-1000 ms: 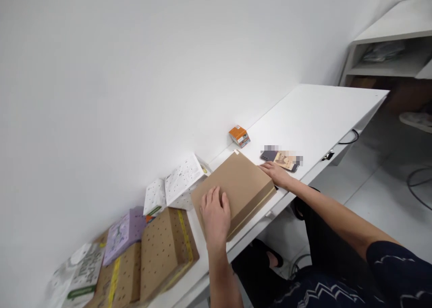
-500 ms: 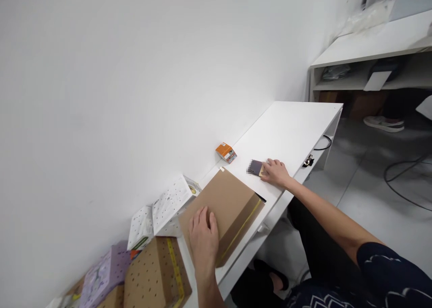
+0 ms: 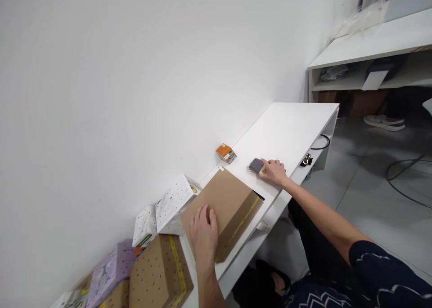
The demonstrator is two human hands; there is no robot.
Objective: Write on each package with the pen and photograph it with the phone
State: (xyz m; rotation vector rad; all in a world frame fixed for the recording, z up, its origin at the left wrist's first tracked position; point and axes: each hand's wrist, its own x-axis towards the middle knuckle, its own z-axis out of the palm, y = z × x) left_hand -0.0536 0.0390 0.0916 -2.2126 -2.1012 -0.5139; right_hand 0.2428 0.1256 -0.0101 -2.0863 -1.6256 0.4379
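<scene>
A plain brown cardboard box (image 3: 229, 204) with yellow tape along its near edge lies on the white table (image 3: 290, 128). My left hand (image 3: 203, 236) rests flat on the box's near left corner. My right hand (image 3: 274, 171) reaches out to the right of the box and covers a dark purple phone (image 3: 256, 165) lying on the table; whether the fingers grip it I cannot tell. A thin dark pen-like object (image 3: 259, 195) lies beside the box's right corner.
A small orange box (image 3: 226, 153) sits by the wall. White dotted cartons (image 3: 170, 204), a purple carton (image 3: 113, 267) and perforated brown boxes (image 3: 158, 272) crowd the table's left end. A white shelf unit (image 3: 371, 56) stands at the far right, cables on the floor.
My right hand left the box's far corner and moved right onto the phone, then slid it slightly away. My left hand stayed on the box. The view shifted.
</scene>
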